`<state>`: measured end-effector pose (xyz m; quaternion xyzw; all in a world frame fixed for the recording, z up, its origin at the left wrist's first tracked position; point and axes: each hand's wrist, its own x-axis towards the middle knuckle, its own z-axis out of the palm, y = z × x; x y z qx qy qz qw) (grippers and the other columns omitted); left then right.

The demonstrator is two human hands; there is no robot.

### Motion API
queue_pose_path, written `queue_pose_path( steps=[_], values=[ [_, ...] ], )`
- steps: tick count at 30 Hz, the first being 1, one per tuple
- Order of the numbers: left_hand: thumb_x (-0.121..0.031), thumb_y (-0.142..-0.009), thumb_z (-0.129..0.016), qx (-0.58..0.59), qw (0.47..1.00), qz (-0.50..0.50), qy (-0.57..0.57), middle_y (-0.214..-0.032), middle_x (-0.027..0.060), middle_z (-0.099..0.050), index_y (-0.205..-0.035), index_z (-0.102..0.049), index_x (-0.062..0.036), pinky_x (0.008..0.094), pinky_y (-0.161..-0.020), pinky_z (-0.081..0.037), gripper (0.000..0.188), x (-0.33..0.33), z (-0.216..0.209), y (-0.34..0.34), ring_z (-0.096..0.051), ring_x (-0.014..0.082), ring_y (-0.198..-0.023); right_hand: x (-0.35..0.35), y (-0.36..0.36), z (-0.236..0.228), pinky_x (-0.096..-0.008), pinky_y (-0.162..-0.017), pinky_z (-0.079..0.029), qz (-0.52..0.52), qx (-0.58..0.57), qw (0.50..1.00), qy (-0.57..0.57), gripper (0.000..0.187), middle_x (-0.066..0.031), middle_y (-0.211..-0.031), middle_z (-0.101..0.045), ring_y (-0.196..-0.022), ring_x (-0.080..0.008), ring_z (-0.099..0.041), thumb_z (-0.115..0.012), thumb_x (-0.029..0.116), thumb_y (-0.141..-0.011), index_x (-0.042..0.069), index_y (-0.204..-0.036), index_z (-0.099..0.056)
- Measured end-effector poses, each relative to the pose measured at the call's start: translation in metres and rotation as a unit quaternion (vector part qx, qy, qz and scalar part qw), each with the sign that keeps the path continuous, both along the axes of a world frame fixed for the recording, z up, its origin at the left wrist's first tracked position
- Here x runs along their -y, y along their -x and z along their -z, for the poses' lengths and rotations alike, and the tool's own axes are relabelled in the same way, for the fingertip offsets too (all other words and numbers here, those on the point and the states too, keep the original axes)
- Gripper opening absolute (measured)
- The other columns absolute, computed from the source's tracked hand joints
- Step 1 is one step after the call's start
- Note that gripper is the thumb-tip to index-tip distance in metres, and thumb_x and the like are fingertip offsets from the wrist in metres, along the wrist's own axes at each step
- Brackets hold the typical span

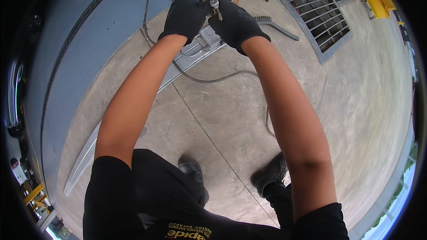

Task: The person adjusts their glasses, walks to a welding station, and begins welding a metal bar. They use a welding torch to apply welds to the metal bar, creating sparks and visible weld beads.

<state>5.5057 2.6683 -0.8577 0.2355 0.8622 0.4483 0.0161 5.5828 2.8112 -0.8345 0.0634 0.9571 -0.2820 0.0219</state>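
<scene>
Your gloved left hand [187, 13] and right hand [235, 21] meet, both clamped on a small metal fitting [214, 4], held high above the long metal rail [195, 53] on the concrete floor [356, 84], probably for control.

Both hands wear black gloves: the left hand [187, 14] and right hand [235, 21] pinch a small silver metal fitting [214, 4]. Below lies a long pale grey metal bar [133, 106] on the beige concrete floor [364, 84], crossed by a dark grey cable [209, 80]. A yellow stand [378, 3] sits top right.
</scene>
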Motion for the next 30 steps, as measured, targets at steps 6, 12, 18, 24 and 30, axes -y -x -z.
queue_pose_path(
  steps=[6, 12, 18, 24, 30],
  values=[
    [-0.038, -0.09, -0.062, -0.024, 0.998, -0.046, 0.036, -0.102, 0.017, -0.073, -0.111, -0.069, -0.0086, 0.0451, -0.091, -0.051, 0.037, -0.005, 0.003, -0.004, -0.068, 0.0378, -0.1, -0.001, 0.008, 0.014, -0.048, -0.095, -0.052, -0.016, -0.023, 1.0, 0.007, 0.03, -0.022, -0.112, -0.068, -0.109, -0.0394, -0.066, -0.054, 0.028, -0.101, 0.002, -0.114, -0.058],
    [-0.033, -0.092, -0.06, -0.042, 0.996, -0.071, 0.029, -0.102, 0.019, -0.073, -0.11, -0.068, -0.008, 0.0471, -0.089, -0.051, 0.031, -0.012, 0.006, -0.008, -0.068, 0.0391, -0.1, 0.0, 0.008, 0.017, -0.0479, -0.098, -0.051, -0.017, -0.064, 0.997, -0.023, 0.032, -0.022, -0.124, -0.062, -0.116, -0.0391, -0.063, -0.053, 0.028, -0.101, 0.001, -0.118, -0.057],
    [-0.031, -0.096, -0.058, -0.054, 0.991, -0.124, 0.013, -0.101, 0.0196, -0.073, -0.108, -0.067, -0.0067, 0.0489, -0.088, -0.051, 0.029, -0.011, 0.014, -0.003, -0.068, 0.0404, -0.1, 0.004, -0.004, 0.023, -0.048, -0.096, -0.05, -0.031, -0.12, 0.992, -0.027, 0.028, -0.0198, -0.124, -0.059, -0.112, -0.0408, -0.061, -0.056, 0.024, -0.099, 0.002, -0.117, -0.056],
    [-0.029, -0.096, -0.061, -0.007, 0.993, -0.103, -0.053, -0.095, 0.018, -0.073, -0.103, -0.069, -0.0065, 0.0465, -0.083, -0.053, 0.025, -0.005, 0.028, 0.008, -0.069, 0.04, -0.092, 0.0, -0.015, 0.024, -0.0496, -0.092, -0.049, -0.027, -0.126, 0.992, 0.008, 0.026, -0.02, -0.12, -0.058, -0.109, -0.0429, -0.061, -0.059, 0.02, -0.097, 0.002, -0.115, -0.055],
    [-0.03, -0.096, -0.064, 0.004, 0.985, -0.143, -0.092, -0.09, 0.0159, -0.074, -0.099, -0.071, -0.0046, 0.0405, -0.076, -0.056, 0.026, 0.001, 0.037, 0.028, -0.072, 0.0308, -0.083, -0.002, -0.018, 0.014, -0.0486, -0.097, -0.05, -0.033, -0.081, 0.996, -0.017, 0.032, -0.0178, -0.125, -0.059, -0.116, -0.0367, -0.061, -0.055, 0.027, -0.101, 0.002, -0.121, -0.057]
  ],
)
